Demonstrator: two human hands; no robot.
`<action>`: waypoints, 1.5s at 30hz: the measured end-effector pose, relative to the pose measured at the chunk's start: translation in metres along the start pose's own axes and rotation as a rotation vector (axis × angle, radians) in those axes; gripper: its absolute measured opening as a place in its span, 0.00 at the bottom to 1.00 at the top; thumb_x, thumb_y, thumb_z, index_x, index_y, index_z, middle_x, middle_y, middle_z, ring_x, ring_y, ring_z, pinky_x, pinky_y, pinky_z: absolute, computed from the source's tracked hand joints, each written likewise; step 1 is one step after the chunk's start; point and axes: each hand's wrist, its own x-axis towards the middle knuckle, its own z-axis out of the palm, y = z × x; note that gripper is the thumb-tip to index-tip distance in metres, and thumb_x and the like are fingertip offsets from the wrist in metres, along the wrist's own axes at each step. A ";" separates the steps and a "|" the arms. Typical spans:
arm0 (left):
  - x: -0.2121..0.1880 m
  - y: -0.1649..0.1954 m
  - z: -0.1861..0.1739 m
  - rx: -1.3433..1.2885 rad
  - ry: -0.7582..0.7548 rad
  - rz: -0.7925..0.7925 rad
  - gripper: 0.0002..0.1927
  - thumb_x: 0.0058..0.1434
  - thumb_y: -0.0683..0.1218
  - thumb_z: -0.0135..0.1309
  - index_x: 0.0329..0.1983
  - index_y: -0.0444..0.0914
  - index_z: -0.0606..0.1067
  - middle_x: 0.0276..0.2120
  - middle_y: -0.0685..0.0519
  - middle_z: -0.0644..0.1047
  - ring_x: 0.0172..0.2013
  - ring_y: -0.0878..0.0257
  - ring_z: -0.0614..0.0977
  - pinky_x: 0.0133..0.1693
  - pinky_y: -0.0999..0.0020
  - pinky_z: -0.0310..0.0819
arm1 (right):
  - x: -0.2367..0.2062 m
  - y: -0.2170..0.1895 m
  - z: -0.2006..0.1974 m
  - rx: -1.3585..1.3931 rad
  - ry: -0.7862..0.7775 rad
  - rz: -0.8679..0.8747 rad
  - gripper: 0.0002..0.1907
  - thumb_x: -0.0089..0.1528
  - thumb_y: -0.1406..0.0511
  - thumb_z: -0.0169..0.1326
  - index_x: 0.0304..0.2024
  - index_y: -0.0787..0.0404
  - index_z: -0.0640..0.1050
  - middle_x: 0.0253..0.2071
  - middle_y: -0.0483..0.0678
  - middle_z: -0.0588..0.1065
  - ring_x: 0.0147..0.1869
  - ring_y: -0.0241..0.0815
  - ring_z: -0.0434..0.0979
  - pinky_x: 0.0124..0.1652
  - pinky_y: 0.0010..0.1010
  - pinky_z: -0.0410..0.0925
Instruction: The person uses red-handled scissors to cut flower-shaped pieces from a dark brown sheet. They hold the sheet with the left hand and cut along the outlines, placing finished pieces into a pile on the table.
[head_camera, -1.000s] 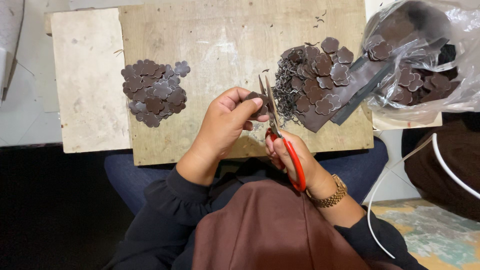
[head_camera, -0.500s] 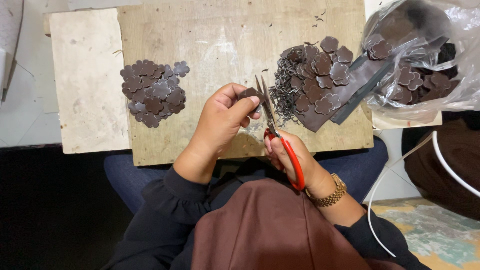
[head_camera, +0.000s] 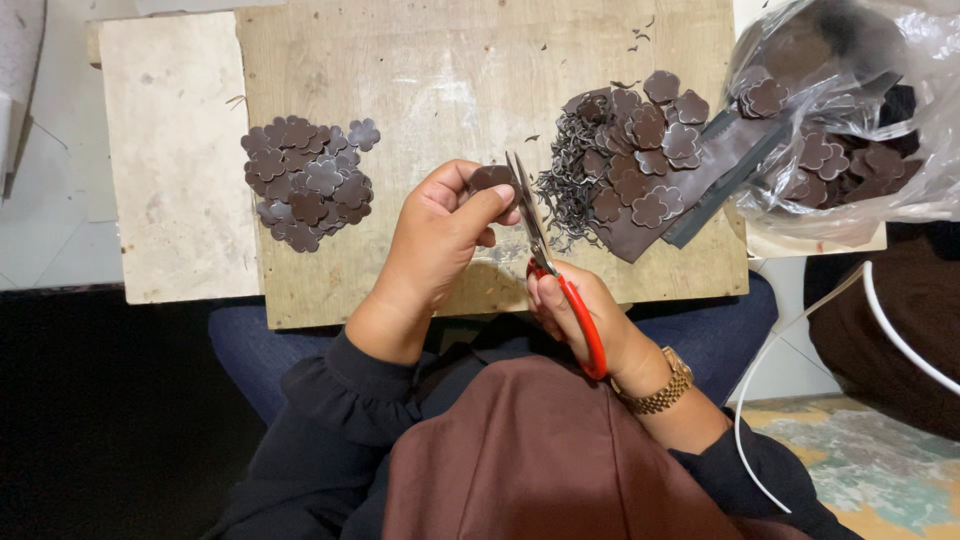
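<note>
Landmark = wooden board (head_camera: 420, 80), lying on the person's lap w/ a pale slab (head_camera: 170, 160) touching its left edge.

On the board's left part: pile of cut flower shapes (head_camera: 308, 182), dark brown, overlapping, flat.

Board centre, near its front edge: left hand (head_camera: 440, 235) pinches one small brown flower piece (head_camera: 492, 178) btw thumb & fingertips, held just above the wood. Right beside it, scissors (head_camera: 545, 255) w/ red handles; blades point away from the person & meet the piece's right edge, probably slightly parted, though the angle is too poor to be sure. Right hand (head_camera: 580, 310) is closed thru the handles, just past the board's front edge; gold watch (head_camera: 655, 385) on that wrist.

Board's right part: heap of thin dark trimmings (head_camera: 560, 190), then more flower pieces on a brown sheet (head_camera: 645, 165).

Off the board's right edge: clear plastic bag (head_camera: 850, 120) holding more brown pieces.
</note>
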 end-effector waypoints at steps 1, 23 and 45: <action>0.001 0.000 0.000 -0.007 -0.001 0.008 0.05 0.65 0.44 0.57 0.40 0.38 0.75 0.32 0.56 0.82 0.34 0.72 0.82 0.33 0.77 0.72 | 0.000 0.000 -0.001 -0.003 -0.008 -0.012 0.25 0.70 0.46 0.42 0.35 0.60 0.69 0.24 0.39 0.63 0.24 0.29 0.58 0.24 0.21 0.56; 0.001 -0.015 0.003 -0.052 -0.044 0.055 0.04 0.65 0.40 0.57 0.39 0.33 0.74 0.29 0.53 0.79 0.30 0.70 0.79 0.34 0.75 0.76 | 0.001 0.005 -0.006 -0.005 -0.094 -0.081 0.30 0.69 0.41 0.43 0.43 0.61 0.69 0.31 0.40 0.65 0.33 0.30 0.63 0.33 0.21 0.62; -0.002 -0.009 0.004 -0.033 -0.032 0.037 0.06 0.66 0.41 0.57 0.43 0.35 0.75 0.35 0.55 0.80 0.34 0.71 0.82 0.36 0.76 0.77 | 0.000 0.004 -0.008 0.032 -0.052 0.002 0.29 0.67 0.41 0.46 0.37 0.59 0.68 0.26 0.39 0.63 0.27 0.29 0.59 0.26 0.21 0.58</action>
